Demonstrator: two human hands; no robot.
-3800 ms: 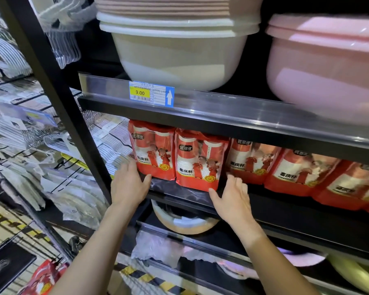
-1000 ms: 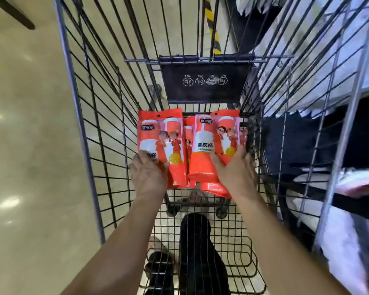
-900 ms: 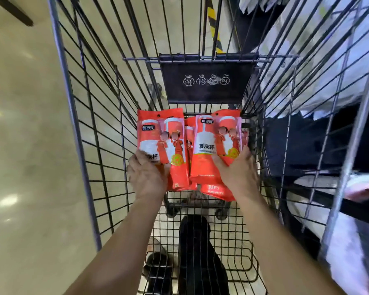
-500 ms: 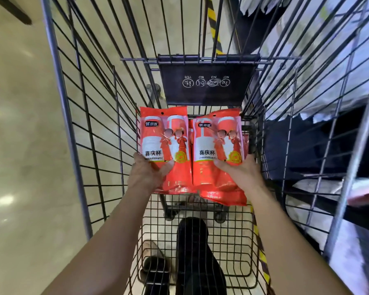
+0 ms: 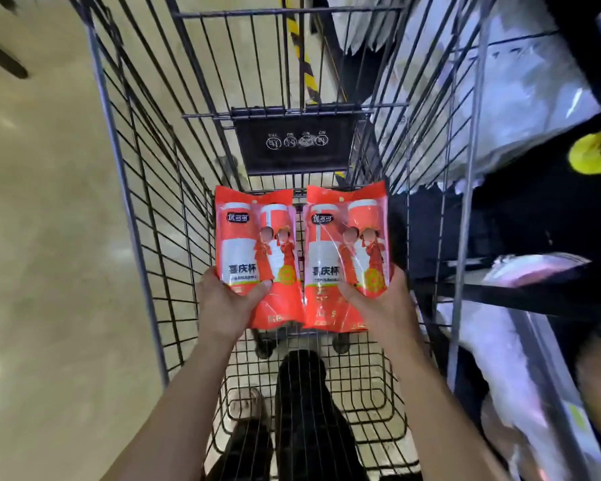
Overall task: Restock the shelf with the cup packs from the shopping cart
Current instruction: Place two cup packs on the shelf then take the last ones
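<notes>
I look down into a wire shopping cart (image 5: 146,216). My left hand (image 5: 228,302) grips the lower part of one red cup pack (image 5: 255,244), thumb across its front. My right hand (image 5: 384,300) grips a second red cup pack (image 5: 347,244) the same way. Both packs are upright, side by side and lifted above the cart's floor. No other pack shows in the cart. The shelf unit (image 5: 521,293) runs along the right side of the cart.
A black panel with icons (image 5: 294,142) closes the cart's far end. Plastic-wrapped goods (image 5: 510,88) and a pale basin (image 5: 531,269) sit on the dark shelves at right. Beige floor lies at left. My dark trouser legs (image 5: 302,411) show through the cart's mesh.
I turned from the shelf to the cart and took one pack in each hand. Over the last second both packs rose off the cart floor and came toward me.
</notes>
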